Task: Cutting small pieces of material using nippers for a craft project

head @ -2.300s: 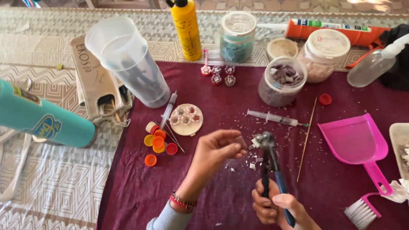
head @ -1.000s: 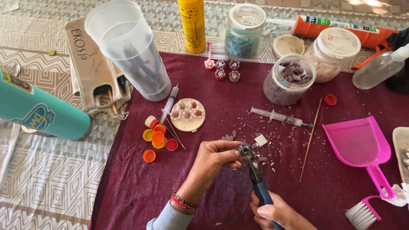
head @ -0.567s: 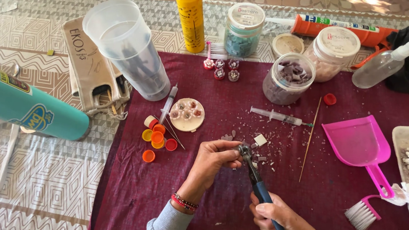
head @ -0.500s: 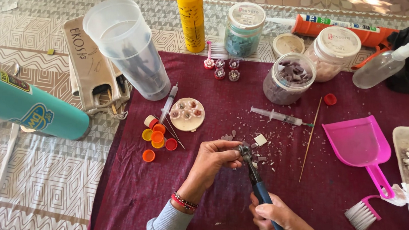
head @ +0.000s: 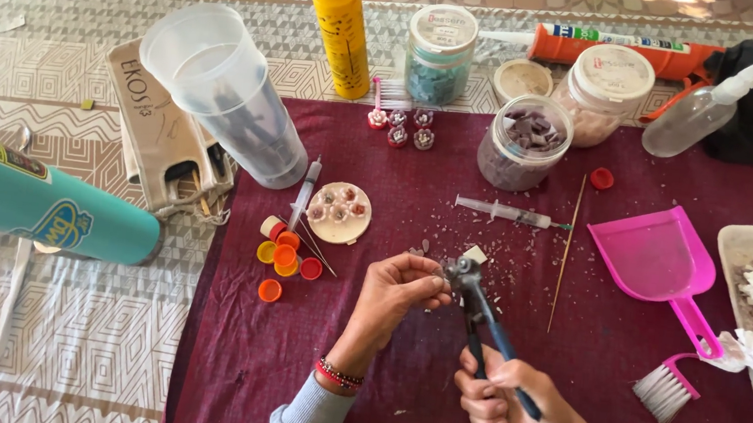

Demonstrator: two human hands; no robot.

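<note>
Blue-handled metal nippers sit clenched in the right hand — their round steel head meets a small grey tile chip pinched by the left hand above the chip-strewn maroon cloth, near a pink plastic dustpan.

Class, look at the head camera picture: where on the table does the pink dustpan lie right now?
The pink dustpan lies on the maroon cloth at the right side, between the syringe and the pale tray, with the small pink brush just below its handle.
</note>
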